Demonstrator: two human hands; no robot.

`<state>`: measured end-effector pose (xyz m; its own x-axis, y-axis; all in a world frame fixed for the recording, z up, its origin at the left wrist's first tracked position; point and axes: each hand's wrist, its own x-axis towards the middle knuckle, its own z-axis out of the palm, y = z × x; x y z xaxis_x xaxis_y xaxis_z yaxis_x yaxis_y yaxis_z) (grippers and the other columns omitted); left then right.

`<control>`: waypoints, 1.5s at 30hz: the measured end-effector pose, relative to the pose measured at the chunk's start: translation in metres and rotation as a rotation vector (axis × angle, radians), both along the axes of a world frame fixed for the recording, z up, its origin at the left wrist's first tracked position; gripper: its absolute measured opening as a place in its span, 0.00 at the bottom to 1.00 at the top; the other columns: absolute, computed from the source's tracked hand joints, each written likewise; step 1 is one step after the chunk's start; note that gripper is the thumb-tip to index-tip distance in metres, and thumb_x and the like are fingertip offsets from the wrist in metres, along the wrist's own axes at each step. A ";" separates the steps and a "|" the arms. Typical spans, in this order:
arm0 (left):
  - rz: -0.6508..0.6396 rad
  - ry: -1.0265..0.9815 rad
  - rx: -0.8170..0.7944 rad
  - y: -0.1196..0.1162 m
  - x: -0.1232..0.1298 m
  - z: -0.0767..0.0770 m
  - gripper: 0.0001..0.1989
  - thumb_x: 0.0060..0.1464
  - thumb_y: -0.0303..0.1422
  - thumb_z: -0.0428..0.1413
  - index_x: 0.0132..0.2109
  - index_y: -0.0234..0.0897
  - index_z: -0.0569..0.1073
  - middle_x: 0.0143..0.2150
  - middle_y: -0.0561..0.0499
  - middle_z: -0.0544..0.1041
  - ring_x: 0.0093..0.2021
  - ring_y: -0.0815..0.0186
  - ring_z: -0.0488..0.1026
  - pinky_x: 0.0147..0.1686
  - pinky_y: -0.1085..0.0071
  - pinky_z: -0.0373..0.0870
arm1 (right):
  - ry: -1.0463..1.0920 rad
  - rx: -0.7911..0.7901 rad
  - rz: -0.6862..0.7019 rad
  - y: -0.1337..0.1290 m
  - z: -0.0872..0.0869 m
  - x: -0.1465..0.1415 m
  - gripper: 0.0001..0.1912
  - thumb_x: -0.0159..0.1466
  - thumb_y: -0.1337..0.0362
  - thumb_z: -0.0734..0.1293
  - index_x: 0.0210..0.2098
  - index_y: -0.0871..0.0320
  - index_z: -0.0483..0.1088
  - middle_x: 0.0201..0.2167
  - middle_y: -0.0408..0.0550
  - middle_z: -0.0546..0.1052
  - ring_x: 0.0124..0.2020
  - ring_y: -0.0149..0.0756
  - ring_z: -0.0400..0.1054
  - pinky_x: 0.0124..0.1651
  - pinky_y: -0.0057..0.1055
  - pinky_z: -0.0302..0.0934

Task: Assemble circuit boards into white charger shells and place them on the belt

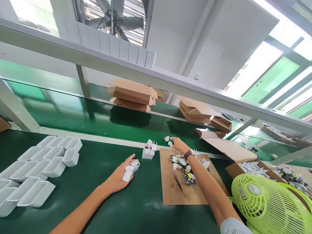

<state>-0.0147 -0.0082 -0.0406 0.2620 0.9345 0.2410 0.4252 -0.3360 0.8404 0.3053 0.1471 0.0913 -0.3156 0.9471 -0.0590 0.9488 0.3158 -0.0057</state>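
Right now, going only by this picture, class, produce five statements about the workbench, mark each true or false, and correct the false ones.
1. The left hand holds a white casing. True.
2. The wristband is on the left wrist. False: it is on the right wrist.
3. The tweezers lie on the brown sheet. True.
4. The green fan stands at the picture's left edge. False: it stands at the right.
5. The right hand rests on the fan. False: it is at small parts beyond the brown sheet.
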 end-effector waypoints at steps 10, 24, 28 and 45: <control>0.134 -0.187 -0.014 -0.007 -0.002 0.009 0.30 0.57 0.40 0.62 0.65 0.43 0.66 0.53 0.45 0.79 0.48 0.59 0.81 0.48 0.61 0.80 | -0.092 0.020 0.082 -0.035 0.001 -0.012 0.13 0.61 0.78 0.64 0.42 0.61 0.72 0.42 0.56 0.77 0.44 0.44 0.72 0.46 0.35 0.64; 0.070 -0.648 -0.326 -0.006 -0.002 0.028 0.35 0.58 0.50 0.61 0.66 0.37 0.64 0.61 0.35 0.76 0.61 0.48 0.75 0.61 0.47 0.71 | 0.474 0.177 0.635 -0.144 -0.044 -0.065 0.23 0.70 0.67 0.65 0.63 0.53 0.64 0.60 0.58 0.73 0.60 0.46 0.70 0.59 0.47 0.71; 0.033 -0.685 -0.272 -0.007 -0.007 0.023 0.33 0.59 0.43 0.59 0.68 0.41 0.63 0.64 0.38 0.73 0.66 0.48 0.69 0.65 0.46 0.65 | 0.608 0.102 0.662 -0.136 -0.073 -0.109 0.24 0.70 0.68 0.65 0.65 0.56 0.63 0.65 0.60 0.68 0.65 0.45 0.66 0.64 0.45 0.67; -0.003 -0.440 -0.198 -0.019 -0.002 0.030 0.43 0.62 0.48 0.59 0.75 0.43 0.47 0.71 0.35 0.64 0.68 0.50 0.67 0.67 0.50 0.64 | 0.885 0.278 0.549 -0.145 -0.112 -0.118 0.16 0.70 0.72 0.64 0.54 0.53 0.71 0.51 0.54 0.77 0.49 0.40 0.74 0.48 0.38 0.75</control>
<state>-0.0172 -0.0268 -0.0106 0.1780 0.9729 0.1476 0.0138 -0.1524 0.9882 0.1877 0.0019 -0.0204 -0.5263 0.6077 0.5947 0.3709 0.7934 -0.4826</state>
